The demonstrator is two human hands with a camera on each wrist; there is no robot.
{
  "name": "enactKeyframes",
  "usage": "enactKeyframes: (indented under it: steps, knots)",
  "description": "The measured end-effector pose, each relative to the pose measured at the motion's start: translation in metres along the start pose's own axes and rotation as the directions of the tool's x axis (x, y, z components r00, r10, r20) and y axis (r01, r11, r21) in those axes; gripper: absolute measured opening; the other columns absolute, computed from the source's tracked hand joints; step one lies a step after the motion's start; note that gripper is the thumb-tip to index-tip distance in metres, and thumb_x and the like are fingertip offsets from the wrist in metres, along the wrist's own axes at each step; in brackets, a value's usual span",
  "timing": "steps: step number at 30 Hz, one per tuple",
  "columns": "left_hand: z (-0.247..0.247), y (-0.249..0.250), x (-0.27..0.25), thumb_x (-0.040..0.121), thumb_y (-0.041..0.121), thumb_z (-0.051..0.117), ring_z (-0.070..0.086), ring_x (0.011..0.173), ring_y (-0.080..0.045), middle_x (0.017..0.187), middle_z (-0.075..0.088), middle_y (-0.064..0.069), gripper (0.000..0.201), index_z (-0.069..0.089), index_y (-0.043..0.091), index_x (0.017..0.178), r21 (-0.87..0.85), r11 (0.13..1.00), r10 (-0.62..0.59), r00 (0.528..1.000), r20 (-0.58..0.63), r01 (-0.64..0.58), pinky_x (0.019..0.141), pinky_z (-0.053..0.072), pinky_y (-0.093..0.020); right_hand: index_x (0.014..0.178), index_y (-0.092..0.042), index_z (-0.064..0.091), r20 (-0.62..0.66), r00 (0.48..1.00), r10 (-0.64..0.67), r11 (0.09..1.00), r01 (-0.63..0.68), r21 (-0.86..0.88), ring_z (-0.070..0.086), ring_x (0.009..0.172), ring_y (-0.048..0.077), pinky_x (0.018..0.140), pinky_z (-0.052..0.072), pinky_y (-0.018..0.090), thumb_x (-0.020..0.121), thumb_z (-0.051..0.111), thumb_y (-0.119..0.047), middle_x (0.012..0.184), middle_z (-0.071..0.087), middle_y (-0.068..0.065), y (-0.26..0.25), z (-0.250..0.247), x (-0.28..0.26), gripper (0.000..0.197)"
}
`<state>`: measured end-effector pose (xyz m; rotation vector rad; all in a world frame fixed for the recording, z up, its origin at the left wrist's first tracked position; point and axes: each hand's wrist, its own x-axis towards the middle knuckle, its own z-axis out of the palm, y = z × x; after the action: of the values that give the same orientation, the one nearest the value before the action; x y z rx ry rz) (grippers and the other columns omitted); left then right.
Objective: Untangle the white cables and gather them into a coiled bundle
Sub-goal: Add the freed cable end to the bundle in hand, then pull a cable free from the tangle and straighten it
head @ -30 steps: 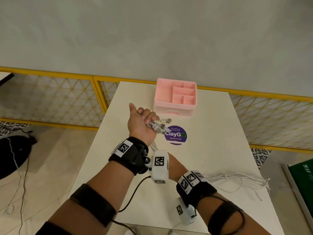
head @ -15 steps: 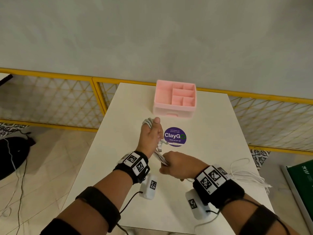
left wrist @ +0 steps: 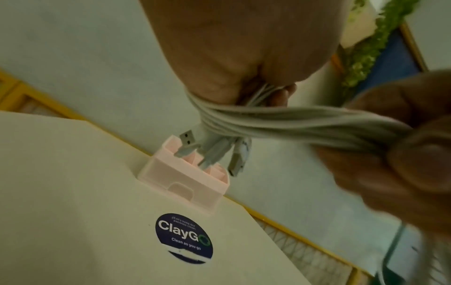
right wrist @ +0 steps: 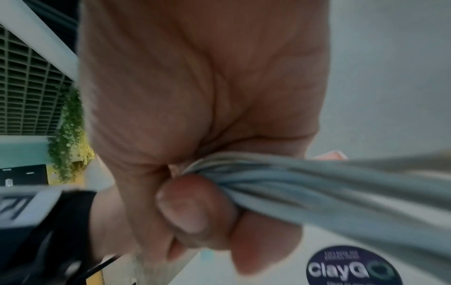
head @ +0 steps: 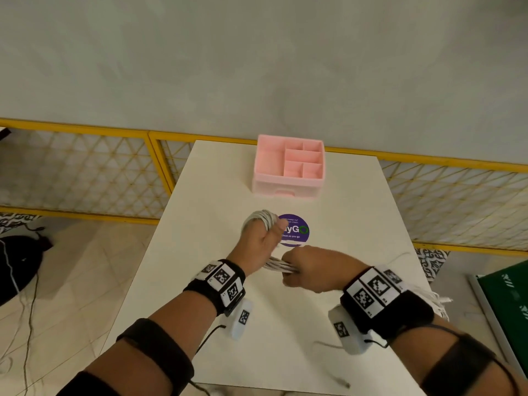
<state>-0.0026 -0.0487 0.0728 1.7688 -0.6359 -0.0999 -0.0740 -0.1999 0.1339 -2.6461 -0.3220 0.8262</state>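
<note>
1. Head view: the white cables (head: 261, 218) are looped over the left hand (head: 258, 244), whose fingers are curled round the loop with the thumb pressed on top, above the bench (head: 354, 224). A taut run of strands (head: 278, 265) is carried across to the right hand (head: 311, 267), which is closed in a fist on it. The remaining slack (head: 428, 298) is seen trailing behind the right wrist at the bench edge. One bundle, one pink organiser (head: 288, 167) with five open compartments, and one round purple sticker (head: 295, 231) are counted; nothing is seen in the compartments.

2. Left wrist view: the strands (left wrist: 292, 123) are seen wrapped round the left fist (left wrist: 234, 57) and pulled sideways to the right hand's fingers (left wrist: 415, 165). About three USB plugs (left wrist: 214, 152) hang below the wrap; the exact number of cables cannot be told.

3. Right wrist view: the run of strands (right wrist: 317, 185) is pinched between the thumb (right wrist: 185, 204) and curled fingers (right wrist: 263, 243) of the right hand.

4. The step in hand is judged to be winding. It would be done well if even tension were kept, each turn were laid flat beside the last, the plugs were kept pinned under the left thumb, and the slack were fed through the right fist so that snags are felt and loosened before they are drawn into the coil.
</note>
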Motion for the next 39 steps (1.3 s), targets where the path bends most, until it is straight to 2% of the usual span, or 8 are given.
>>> enactKeyframes:
  steps: [6,11,14,17,21,26,30,39]
  knots:
    - [0.016,0.007,-0.011,0.092,0.063,0.033,0.045,0.062,-0.015,0.066,0.048,-0.005,0.059,0.05,0.011,0.069,0.029,0.978,-0.208,0.957,0.2,0.206,0.065,0.043,-0.04,0.077,-0.016,0.062,0.052,0.999,-0.016,1.0,0.017,-0.016,0.048,0.044,0.018,0.046,0.042,0.029,0.085,0.057,-0.014,0.061,0.054,0.002,-0.001,-0.042,-0.011,0.01]
    - [0.022,0.033,-0.007,0.097,0.069,0.017,0.046,0.05,-0.022,0.058,0.046,-0.006,0.071,0.051,0.009,0.079,-0.237,0.83,-0.346,0.8,0.491,0.505,0.053,0.042,-0.028,0.072,-0.027,0.066,-0.097,0.994,-0.055,0.997,0.049,-0.063,0.053,0.05,0.01,0.052,0.047,0.029,0.076,0.069,-0.014,0.062,0.063,-0.007,0.007,-0.07,-0.016,0.013]
    - [0.027,0.042,-0.009,0.089,0.075,0.036,0.041,0.044,-0.017,0.055,0.039,-0.001,0.061,0.045,0.017,0.07,-0.367,0.675,-0.357,0.718,0.597,0.641,0.059,0.041,-0.032,0.081,-0.026,0.062,-0.19,0.978,-0.083,0.994,0.094,0.053,0.055,0.057,0.006,0.054,0.045,0.021,0.072,0.08,-0.015,0.072,0.067,-0.008,0.017,-0.083,-0.016,0.023]
    - [0.027,0.045,-0.01,0.091,0.048,0.06,0.033,0.041,-0.012,0.051,0.032,0.003,0.04,0.043,0.02,0.067,-0.468,0.611,-0.285,0.729,0.623,0.639,0.062,0.044,-0.032,0.088,-0.01,0.06,-0.22,0.969,-0.113,0.966,0.159,0.203,0.053,0.057,0.008,0.055,0.045,0.023,0.071,0.08,-0.004,0.073,0.067,0.003,0.027,-0.084,-0.01,0.026]
    - [0.02,0.052,-0.01,0.094,0.032,0.056,0.029,0.039,-0.011,0.046,0.028,0.004,0.038,0.038,0.019,0.064,-0.567,0.511,-0.175,0.724,0.667,0.646,0.06,0.046,-0.032,0.097,-0.013,0.064,-0.234,0.968,-0.087,0.921,0.168,0.35,0.061,0.076,0.017,0.071,0.052,0.036,0.073,0.071,-0.001,0.089,0.068,0.004,0.043,-0.07,0.003,0.028]
    - [0.017,0.054,-0.011,0.094,0.023,0.046,0.031,0.037,-0.01,0.042,0.028,0.005,0.036,0.037,0.019,0.059,-0.69,0.321,-0.06,0.741,0.669,0.649,0.057,0.044,-0.031,0.076,-0.014,0.075,-0.131,0.988,-0.078,0.548,0.152,0.822,0.064,0.067,0.014,0.06,0.05,0.022,0.057,0.051,0.007,0.072,0.066,0.003,0.034,-0.041,0.005,0.037]
    - [0.012,0.05,-0.01,0.095,0.021,0.042,0.033,0.038,-0.011,0.042,0.031,0.006,0.037,0.039,0.019,0.059,-0.716,0.381,-0.118,0.799,0.59,0.585,0.062,0.046,-0.033,0.072,-0.012,0.075,-0.154,0.982,-0.107,0.403,0.184,0.897,0.068,0.062,0.02,0.054,0.053,0.024,0.056,0.044,0.009,0.069,0.07,0.006,0.024,-0.036,0.008,0.04]
    - [0.001,0.04,-0.008,0.097,0.027,0.061,0.045,0.054,-0.017,0.057,0.037,-0.001,0.025,0.069,0.006,0.086,-0.652,0.582,-0.362,0.873,0.328,0.486,0.074,0.045,-0.041,0.103,0.005,0.063,-0.231,0.972,0.032,0.635,0.158,0.756,0.065,0.065,0.033,0.052,0.05,0.032,0.057,0.046,-0.003,0.084,0.066,0.028,0.022,-0.041,0.016,0.05]
